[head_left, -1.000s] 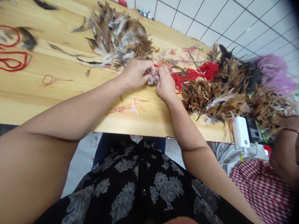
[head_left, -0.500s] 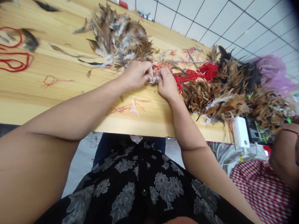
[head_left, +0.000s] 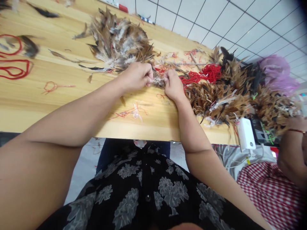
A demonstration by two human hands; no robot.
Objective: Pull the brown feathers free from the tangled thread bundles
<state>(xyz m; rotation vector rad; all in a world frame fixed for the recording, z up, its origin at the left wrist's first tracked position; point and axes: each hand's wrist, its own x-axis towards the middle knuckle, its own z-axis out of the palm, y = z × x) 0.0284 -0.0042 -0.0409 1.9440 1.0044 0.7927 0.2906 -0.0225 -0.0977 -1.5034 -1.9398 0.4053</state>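
Note:
My left hand [head_left: 139,76] is closed in a pinch on one end of a small greyish-white feather bundle [head_left: 158,81]. On the bundle's other end, my right hand [head_left: 173,83] pinches with thumb and fingers. The bundle is partly hidden by my fingers, and its details are blurred. Just beyond my left hand lies a big heap of brown and white feathers [head_left: 124,40]. A tangle of red cord [head_left: 211,72] rests on the table to the right of my right hand, beside a long pile of brown feathers [head_left: 216,95].
Red cord loops [head_left: 14,68] and loose dark feathers [head_left: 43,12] lie at the left. Thin red threads [head_left: 127,113] sit near the front edge of the wooden table [head_left: 59,111]. At the right are a white power bank [head_left: 247,133], a pink plastic bag [head_left: 275,73] and another person's arm [head_left: 291,153].
My hands have drawn slightly apart, so more of the whitish feather bundle shows between them. The whole view has shifted a little.

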